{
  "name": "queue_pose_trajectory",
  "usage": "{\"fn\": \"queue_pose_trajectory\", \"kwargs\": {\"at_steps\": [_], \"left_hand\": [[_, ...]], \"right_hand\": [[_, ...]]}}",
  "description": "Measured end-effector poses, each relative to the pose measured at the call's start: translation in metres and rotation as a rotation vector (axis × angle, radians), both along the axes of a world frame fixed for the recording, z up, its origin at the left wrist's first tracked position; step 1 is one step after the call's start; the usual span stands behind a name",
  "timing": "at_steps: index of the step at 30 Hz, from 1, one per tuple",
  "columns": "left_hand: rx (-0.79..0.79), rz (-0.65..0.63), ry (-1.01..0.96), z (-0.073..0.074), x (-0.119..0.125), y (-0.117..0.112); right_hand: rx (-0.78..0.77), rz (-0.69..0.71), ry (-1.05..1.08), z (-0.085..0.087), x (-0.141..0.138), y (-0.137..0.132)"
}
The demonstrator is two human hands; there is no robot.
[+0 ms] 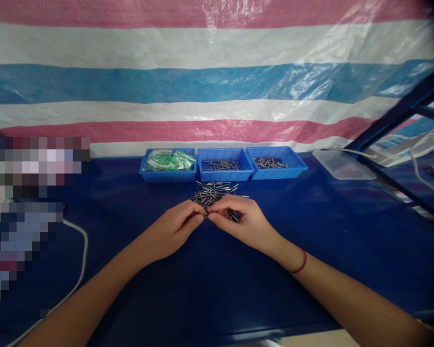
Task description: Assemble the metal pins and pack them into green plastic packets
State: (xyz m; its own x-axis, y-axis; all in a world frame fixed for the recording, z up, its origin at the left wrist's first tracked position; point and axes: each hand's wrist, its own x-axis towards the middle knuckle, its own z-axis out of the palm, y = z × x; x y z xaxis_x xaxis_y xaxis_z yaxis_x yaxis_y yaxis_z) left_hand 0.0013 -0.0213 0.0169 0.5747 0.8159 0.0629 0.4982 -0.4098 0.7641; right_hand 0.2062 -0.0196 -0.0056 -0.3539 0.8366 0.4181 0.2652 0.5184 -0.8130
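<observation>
**Two hands (pixel 177 224) pinch close at the near edge of a loose pile of slim, dark-grey metal rods (pixel 211 191)**

Striped red, white and blue plastic sheet (pixel 173 82) hangs well behind the pile. Glossy dark-blue tabletop (pixel 210 289) lies under it. Three blue rectangular plastic bins stand just beyond the pile: left bin (pixel 168 177) with green-and-clear plastic packets (pixel 169 160), middle bin (pixel 227 176) and right bin (pixel 280 172) with more small metal pieces.

Left hand at the pile's near-left edge, thumb and forefinger narrowed to a pinch. Right hand (pixel 251 224) over its near-right side, likewise narrowed, rods showing under the curled fingers. Small dark sliver (pixel 207 214) between the two pinches; cannot tell which hand grips it, if either.

Judgement: light fingertip pressure suits such thin pieces. Best to keep both pinches level and in line, clear of the pile, lest the palm drag rods.
</observation>
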Motion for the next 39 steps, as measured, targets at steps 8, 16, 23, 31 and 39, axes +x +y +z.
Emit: {"fn": "queue_pose_trajectory", "kwargs": {"at_steps": [8,16,23,31,39], "left_hand": [[-0.041,0.002,0.018,-0.003,0.001,0.0],[0.023,-0.002,0.0,-0.004,0.001,-0.001],[0.094,0.1,-0.051,-0.007,0.002,0.001],[0.163,0.198,-0.103,-0.007,0.003,0.0],[0.124,0.351,-0.026,-0.007,0.001,0.003]], "right_hand": [[0.044,0.009,-0.003,0.005,-0.001,-0.003],[0.089,0.028,0.035,0.006,-0.002,-0.005],[0.117,-0.014,0.011,0.004,-0.002,-0.003],[0.204,-0.056,-0.158,0.0,-0.002,-0.002],[-0.141,-0.319,0.183,-0.004,0.005,0.011]]}}
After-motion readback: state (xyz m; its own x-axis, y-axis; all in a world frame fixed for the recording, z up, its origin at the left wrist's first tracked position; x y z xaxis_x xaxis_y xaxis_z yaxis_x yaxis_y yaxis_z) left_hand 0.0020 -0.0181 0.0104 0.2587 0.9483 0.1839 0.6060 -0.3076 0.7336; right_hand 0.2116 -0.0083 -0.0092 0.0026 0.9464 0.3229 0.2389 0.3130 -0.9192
